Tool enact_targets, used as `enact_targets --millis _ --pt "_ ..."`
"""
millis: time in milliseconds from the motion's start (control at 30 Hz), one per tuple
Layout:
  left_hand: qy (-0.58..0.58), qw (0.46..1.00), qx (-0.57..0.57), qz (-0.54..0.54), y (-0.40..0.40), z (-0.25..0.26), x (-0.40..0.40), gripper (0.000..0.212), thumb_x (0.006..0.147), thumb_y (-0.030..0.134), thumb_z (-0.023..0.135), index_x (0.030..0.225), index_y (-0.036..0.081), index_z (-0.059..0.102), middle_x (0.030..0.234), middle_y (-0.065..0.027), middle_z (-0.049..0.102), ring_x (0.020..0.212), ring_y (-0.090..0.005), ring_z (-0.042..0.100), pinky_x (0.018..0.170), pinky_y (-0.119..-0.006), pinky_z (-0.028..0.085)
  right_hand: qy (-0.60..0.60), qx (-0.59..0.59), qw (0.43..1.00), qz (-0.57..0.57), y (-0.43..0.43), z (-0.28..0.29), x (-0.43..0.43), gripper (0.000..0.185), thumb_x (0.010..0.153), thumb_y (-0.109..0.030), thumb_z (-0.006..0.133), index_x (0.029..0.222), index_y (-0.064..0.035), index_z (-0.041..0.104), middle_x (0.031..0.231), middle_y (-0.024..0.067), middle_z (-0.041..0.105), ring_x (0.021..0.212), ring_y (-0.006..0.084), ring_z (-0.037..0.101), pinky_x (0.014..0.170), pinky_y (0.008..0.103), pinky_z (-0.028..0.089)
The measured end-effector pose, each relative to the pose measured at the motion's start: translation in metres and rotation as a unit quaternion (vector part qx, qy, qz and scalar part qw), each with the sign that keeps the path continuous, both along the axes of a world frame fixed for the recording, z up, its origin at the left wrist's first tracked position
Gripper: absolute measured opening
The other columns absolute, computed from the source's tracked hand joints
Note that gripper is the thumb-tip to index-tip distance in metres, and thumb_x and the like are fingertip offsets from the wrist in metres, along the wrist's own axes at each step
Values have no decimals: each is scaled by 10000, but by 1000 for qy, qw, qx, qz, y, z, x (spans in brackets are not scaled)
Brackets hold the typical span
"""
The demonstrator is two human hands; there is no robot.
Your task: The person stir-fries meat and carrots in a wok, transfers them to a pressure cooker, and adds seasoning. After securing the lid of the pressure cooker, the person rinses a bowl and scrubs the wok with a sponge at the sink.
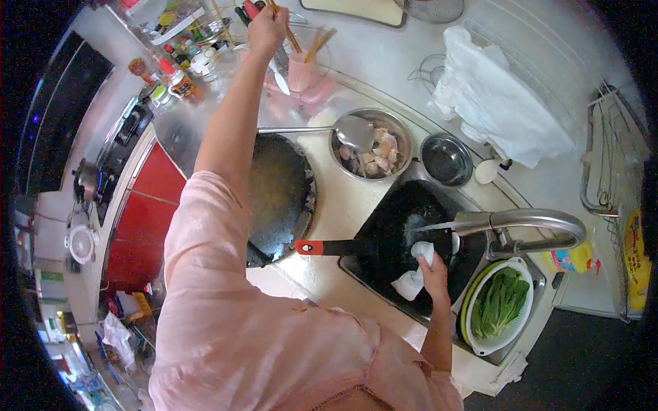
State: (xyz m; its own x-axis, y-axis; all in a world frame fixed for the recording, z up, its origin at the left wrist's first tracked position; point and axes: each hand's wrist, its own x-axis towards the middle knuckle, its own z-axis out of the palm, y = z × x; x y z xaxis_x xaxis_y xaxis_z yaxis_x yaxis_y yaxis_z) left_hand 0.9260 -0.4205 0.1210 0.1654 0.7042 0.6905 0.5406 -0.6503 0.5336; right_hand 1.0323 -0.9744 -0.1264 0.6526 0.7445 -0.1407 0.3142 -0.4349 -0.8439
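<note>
At the top, my left hand [268,31] is at a utensil rack, beside a red handle [251,9] and wooden chopsticks [292,39]; its grip is unclear. My right hand [435,275] holds a wet white cloth [410,284] over a black pan [378,251] in the sink. The pan's red-tipped handle [309,247] rests over the sink's left edge. Water runs from the steel faucet [534,218] into the pan. A metal turner [354,132] lies across a steel bowl [405,154] of raw meat chunks. Left of the sink stands a large dark wok [277,190], partly behind my left arm.
A white colander [529,308] of leafy greens [501,303] stands right of the sink. Behind the sink are a small bowl [446,159] and a white plastic bag [498,92]. A pink utensil holder [302,72] and several bottles [180,82] stand towards the back left.
</note>
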Motion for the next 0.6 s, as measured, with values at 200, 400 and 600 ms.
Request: enact_targets --millis 200,400,600 --pt "195 979 -57 -3 12 -53 -10 476 710 373 661 938 -31 552 921 -214 596 857 -338 576 744 -394 447 -11 -30 999 -8 -6 13 -11 365 844 -340 528 1021 -21 536 921 167 581 832 328 558 728 382 435" --pt "271 952 71 -126 -65 -120 -91 416 701 263 674 1025 51 523 952 -155 557 914 -314 535 773 -404 423 -21 -53 996 -69 -20 -11 -17 439 835 -381 525 1045 5 517 972 210 568 884 383 537 761 408 426" --pt "483 867 3 -124 -36 -204 -148 262 772 245 584 987 103 534 968 -122 551 922 -311 520 812 -482 373 -18 -38 997 -61 -3 13 -21 433 849 -367 514 1067 7 509 993 210 572 921 367 541 799 383 424"
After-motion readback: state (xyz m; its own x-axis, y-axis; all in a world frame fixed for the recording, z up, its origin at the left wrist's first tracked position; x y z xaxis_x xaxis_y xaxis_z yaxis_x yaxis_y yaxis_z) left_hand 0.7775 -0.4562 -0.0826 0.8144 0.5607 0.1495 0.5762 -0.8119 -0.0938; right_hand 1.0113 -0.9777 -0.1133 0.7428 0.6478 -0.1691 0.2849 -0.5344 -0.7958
